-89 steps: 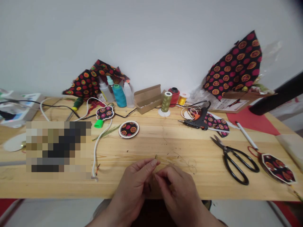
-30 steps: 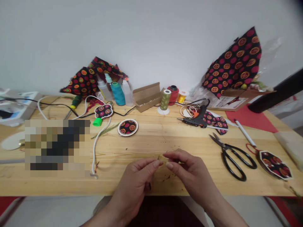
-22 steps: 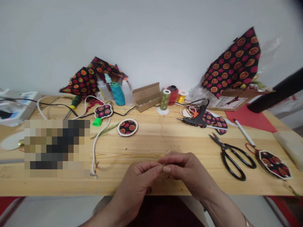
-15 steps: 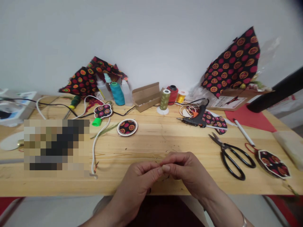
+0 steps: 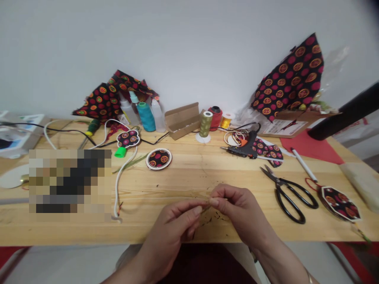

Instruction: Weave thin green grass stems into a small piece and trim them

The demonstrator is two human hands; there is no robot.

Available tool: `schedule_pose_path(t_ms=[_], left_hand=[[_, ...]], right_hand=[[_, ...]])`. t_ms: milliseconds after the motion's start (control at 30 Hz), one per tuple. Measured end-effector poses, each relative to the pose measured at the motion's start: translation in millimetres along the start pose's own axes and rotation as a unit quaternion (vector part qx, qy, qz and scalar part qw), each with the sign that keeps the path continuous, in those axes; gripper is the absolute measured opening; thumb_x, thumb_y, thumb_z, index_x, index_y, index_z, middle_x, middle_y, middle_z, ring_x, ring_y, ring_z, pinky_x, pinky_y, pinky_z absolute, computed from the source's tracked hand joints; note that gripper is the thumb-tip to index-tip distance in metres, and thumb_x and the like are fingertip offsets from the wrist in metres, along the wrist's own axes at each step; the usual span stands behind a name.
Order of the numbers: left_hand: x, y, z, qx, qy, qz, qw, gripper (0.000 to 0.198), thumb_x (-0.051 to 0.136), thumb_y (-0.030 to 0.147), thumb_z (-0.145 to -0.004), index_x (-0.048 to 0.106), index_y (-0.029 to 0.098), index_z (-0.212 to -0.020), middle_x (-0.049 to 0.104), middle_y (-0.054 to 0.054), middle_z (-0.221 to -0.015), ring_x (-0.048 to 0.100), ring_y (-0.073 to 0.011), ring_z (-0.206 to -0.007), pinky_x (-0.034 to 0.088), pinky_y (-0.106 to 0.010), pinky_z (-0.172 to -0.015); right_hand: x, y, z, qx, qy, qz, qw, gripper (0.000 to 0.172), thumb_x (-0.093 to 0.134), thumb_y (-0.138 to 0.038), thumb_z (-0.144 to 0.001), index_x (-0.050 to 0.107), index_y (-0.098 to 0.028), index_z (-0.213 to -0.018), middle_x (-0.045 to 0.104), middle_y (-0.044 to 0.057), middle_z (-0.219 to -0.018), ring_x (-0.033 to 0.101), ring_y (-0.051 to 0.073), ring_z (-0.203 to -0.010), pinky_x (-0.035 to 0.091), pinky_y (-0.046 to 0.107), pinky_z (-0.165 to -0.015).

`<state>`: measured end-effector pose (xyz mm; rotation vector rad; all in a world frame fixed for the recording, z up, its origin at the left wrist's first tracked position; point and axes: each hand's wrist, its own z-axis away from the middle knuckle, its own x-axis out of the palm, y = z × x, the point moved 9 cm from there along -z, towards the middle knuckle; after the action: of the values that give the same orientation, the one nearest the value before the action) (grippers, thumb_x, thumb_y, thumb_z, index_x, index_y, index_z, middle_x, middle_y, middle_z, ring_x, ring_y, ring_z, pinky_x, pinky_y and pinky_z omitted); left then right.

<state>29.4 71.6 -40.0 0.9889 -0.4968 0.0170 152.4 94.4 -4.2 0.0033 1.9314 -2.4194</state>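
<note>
My left hand (image 5: pixel 174 227) and my right hand (image 5: pixel 237 211) meet over the front edge of the wooden table (image 5: pixel 189 173). Both are closed in a pinch on a small bundle of fine olive-gold thread (image 5: pixel 207 203) held between their fingertips. Loose strands trail onto the wood around it. An olive thread spool (image 5: pixel 206 125) stands upright farther back, behind the hands.
Black scissors (image 5: pixel 288 193) lie to the right, next to an octagonal fabric piece (image 5: pixel 340 198) and a white pen (image 5: pixel 302 169). A black glue gun (image 5: pixel 244 148), a round fabric disc (image 5: pixel 159 158), a white cord (image 5: pixel 121 181), bottles, spools, a cardboard box and patterned cloth crowd the back.
My hands stay together on the thread. Since a second ago the right hand pressed close against the left, then drew slightly right and away, with the strands now pulled between the fingertips.
</note>
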Motion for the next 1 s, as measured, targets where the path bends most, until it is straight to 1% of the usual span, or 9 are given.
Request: schedule_pose_path(t_ms=[67, 133, 233, 333, 500, 633, 733, 900, 1000], left_hand=[[-1.1, 2, -1, 0.014, 0.005, 0.003, 1.0, 0.019, 0.062, 0.027, -0.078, 0.073, 0.021, -0.092, 0.046, 0.004, -0.055, 0.032, -0.0073, -0.051, 0.024, -0.021, -0.048], [-3.2, 6, -2, 0.041, 0.017, -0.014, 0.999, 0.017, 0.062, 0.025, -0.079, 0.073, 0.022, -0.091, 0.055, 0.002, -0.064, 0.041, -0.0088, -0.058, 0.032, -0.021, -0.056], [-7.8, 13, -1, 0.084, 0.041, -0.029, 0.995, 0.014, 0.063, 0.022, -0.078, 0.074, 0.023, -0.086, 0.063, -0.001, -0.088, 0.051, -0.0133, -0.079, 0.038, -0.024, -0.073], [-9.9, 17, -1, 0.107, 0.049, -0.016, 0.993, 0.012, 0.064, 0.022, -0.077, 0.075, 0.024, -0.082, 0.063, -0.001, -0.106, 0.053, -0.0161, -0.092, 0.039, -0.026, -0.082], [-16.4, 20, -2, 0.127, 0.085, -0.004, 0.988, 0.01, 0.065, 0.022, -0.075, 0.075, 0.022, -0.078, 0.066, -0.003, -0.106, 0.05, -0.0201, -0.109, 0.032, -0.03, -0.096], [-22.9, 20, -3, 0.125, 0.11, 0.0, 0.986, 0.01, 0.066, 0.023, -0.074, 0.075, 0.021, -0.079, 0.066, -0.005, -0.109, 0.048, -0.0224, -0.113, 0.031, -0.034, -0.099], [-31.2, 23, -3, 0.142, 0.138, -0.005, 0.98, 0.011, 0.066, 0.023, -0.074, 0.074, 0.022, -0.081, 0.063, -0.004, -0.116, 0.045, -0.0219, -0.118, 0.03, -0.033, -0.099], [-48.8, 39, 7, 0.211, 0.23, -0.045, 0.949, 0.031, 0.063, 0.026, -0.078, 0.061, 0.032, -0.108, 0.056, 0.002, -0.12, 0.045, -0.0169, -0.116, 0.032, -0.029, -0.096], [-49.3, 49, 14, 0.242, 0.256, -0.117, 0.929, 0.03, 0.061, 0.028, -0.08, 0.059, 0.035, -0.109, 0.049, 0.003, -0.128, 0.041, -0.0179, -0.119, 0.032, -0.029, -0.096]], right_hand=[[-7, -5, 1, -0.015, 0.012, 0.016, 1.0, 0.015, 0.065, -0.026, -0.068, 0.059, -0.017, -0.058, 0.049, -0.004, -0.056, 0.04, 0.009, -0.056, 0.033, 0.022, -0.054], [-14, -10, 2, -0.028, 0.025, 0.03, 0.999, 0.015, 0.064, -0.027, -0.069, 0.059, -0.017, -0.06, 0.049, -0.004, -0.056, 0.04, 0.009, -0.056, 0.033, 0.023, -0.054], [-23, -20, 4, -0.056, 0.046, 0.045, 0.996, 0.014, 0.065, -0.027, -0.071, 0.061, -0.017, -0.061, 0.051, -0.003, -0.058, 0.041, 0.01, -0.056, 0.033, 0.023, -0.054], [-31, -30, 5, -0.081, 0.062, 0.059, 0.993, 0.014, 0.065, -0.026, -0.072, 0.062, -0.018, -0.061, 0.053, -0.003, -0.059, 0.042, 0.01, -0.057, 0.033, 0.023, -0.054], [-42, -38, 5, -0.106, 0.085, 0.057, 0.989, 0.012, 0.065, -0.025, -0.073, 0.063, -0.019, -0.062, 0.054, -0.003, -0.06, 0.042, 0.01, -0.056, 0.033, 0.023, -0.052], [-50, -42, 7, -0.126, 0.098, 0.059, 0.985, 0.012, 0.065, -0.026, -0.074, 0.064, -0.02, -0.063, 0.055, -0.003, -0.062, 0.044, 0.01, -0.058, 0.034, 0.023, -0.054], [-57, -42, 8, -0.127, 0.112, 0.066, 0.983, 0.013, 0.065, -0.026, -0.074, 0.064, -0.02, -0.063, 0.055, -0.002, -0.061, 0.045, 0.011, -0.058, 0.035, 0.024, -0.054], [-61, -43, 9, -0.127, 0.125, 0.063, 0.982, 0.012, 0.065, -0.027, -0.074, 0.064, -0.02, -0.065, 0.055, -0.001, -0.061, 0.044, 0.011, -0.058, 0.035, 0.025, -0.053], [-54, -43, 8, -0.126, 0.11, 0.058, 0.984, 0.013, 0.065, -0.026, -0.074, 0.064, -0.02, -0.063, 0.054, -0.002, -0.061, 0.044, 0.011, -0.057, 0.034, 0.024, -0.053]])
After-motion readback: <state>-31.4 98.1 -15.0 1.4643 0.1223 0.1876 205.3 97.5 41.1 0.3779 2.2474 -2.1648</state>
